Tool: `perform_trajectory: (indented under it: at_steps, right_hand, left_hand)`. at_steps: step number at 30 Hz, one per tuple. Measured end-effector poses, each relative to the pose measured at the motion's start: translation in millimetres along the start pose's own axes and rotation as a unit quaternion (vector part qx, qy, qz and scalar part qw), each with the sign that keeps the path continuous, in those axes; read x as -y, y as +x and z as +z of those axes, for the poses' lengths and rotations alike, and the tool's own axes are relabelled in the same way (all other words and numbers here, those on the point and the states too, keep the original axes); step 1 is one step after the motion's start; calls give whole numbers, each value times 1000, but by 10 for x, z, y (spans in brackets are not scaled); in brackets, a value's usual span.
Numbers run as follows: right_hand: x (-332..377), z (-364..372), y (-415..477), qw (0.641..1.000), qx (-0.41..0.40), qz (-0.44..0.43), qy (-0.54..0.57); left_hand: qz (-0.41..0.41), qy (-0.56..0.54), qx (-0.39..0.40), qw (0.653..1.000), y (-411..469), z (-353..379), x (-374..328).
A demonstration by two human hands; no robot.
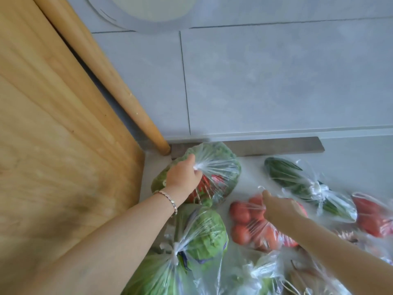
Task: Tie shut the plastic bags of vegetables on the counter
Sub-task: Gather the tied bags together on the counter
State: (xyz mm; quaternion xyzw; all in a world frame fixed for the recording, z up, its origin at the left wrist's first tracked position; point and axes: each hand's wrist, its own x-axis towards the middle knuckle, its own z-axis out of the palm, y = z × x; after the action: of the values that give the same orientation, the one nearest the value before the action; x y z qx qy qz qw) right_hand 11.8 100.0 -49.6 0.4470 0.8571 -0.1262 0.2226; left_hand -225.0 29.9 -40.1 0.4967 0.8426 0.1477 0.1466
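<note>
On my feed, a large wooden board leans far left of the tomato bag, with a wooden rolling pin standing behind it against the grey tiled wall.

Up and to the left of the tomato bag lies a clear bag of leafy greens and something red, at the back of the pale bench. The left hand, with a bracelet on its wrist, has its grip clamped on this bag's gathered neck, so the plastic fans out in tight creases from the fist.

Just left of the tomato bag sits a lettuce bag, its neck already knotted.

The right hand rests on top of the tomato bag, index finger reaching toward a loose plastic loop. It is blurred, and I cannot tell whether its grip is apart or closed on the plastic.

Up and to the right of the tomato bag lies a knotted cucumber bag. Farthest right of it is a bag of red peppers, cut off by the frame edge.
</note>
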Motion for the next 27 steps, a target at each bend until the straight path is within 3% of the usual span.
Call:
perform_trajectory:
  at_steps: [6, 10, 12, 16, 21, 24, 27]
  right_hand:
    - [19, -71, 87, 995, 5, 19, 101]
    - [290, -140, 241, 980, -29, 28, 197]
    - [451, -170, 342, 953, -57, 39, 294]
    - [753, -212, 554, 882, -113, 115, 444]
    - [1177, -196, 847, 851, -117, 131, 494]
    - [1214, -232, 927, 853, -131, 134, 488]
    - [1137, -222, 919, 863, -115, 92, 484]
  left_hand:
    - [-127, -125, -122, 976, -197, -189, 288]
    - [-165, -132, -83, 974, -414, -168, 463]
    - [-204, -147, -62, 966, -483, -131, 519]
    - [-306, -226, -57, 923, -468, -163, 532]
    - [-389, -331, -120, 851, -441, -154, 508]
    - [-374, -336, -96, 859, -407, -173, 487]
    - [-346, -290, -55, 890, -427, -185, 491]
